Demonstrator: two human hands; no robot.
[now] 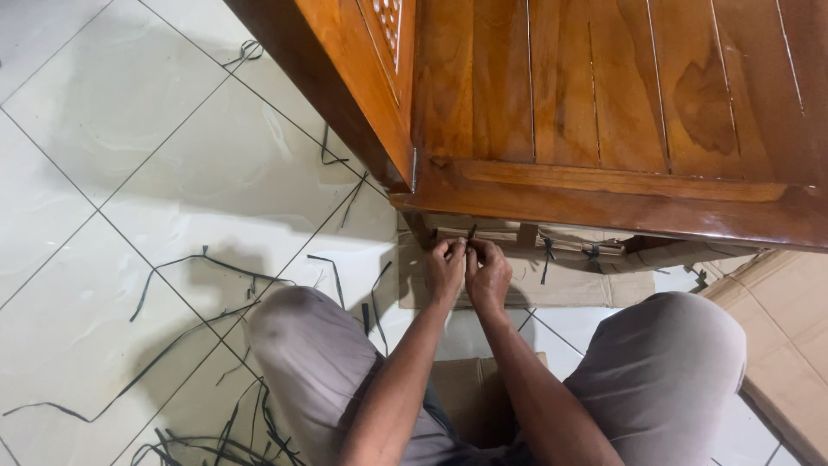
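My left hand point(447, 266) and my right hand point(487, 272) meet under the front edge of a brown wooden cabinet point(604, 112). Both pinch a thin black strap point(471, 233) that sticks up between the fingers. The strap wraps a cardboard-covered rail point(496, 236) beneath the cabinet. Two more knotted black straps point(547, 250) sit further right along the same rail. My knees in grey trousers frame the arms on either side.
Several loose black strap pieces point(198, 267) lie scattered over the white tiled floor point(103, 173). Flat cardboard point(569, 289) lies under the cabinet, and a cardboard box point(789, 345) stands at the right. The carved cabinet side point(379, 52) overhangs above.
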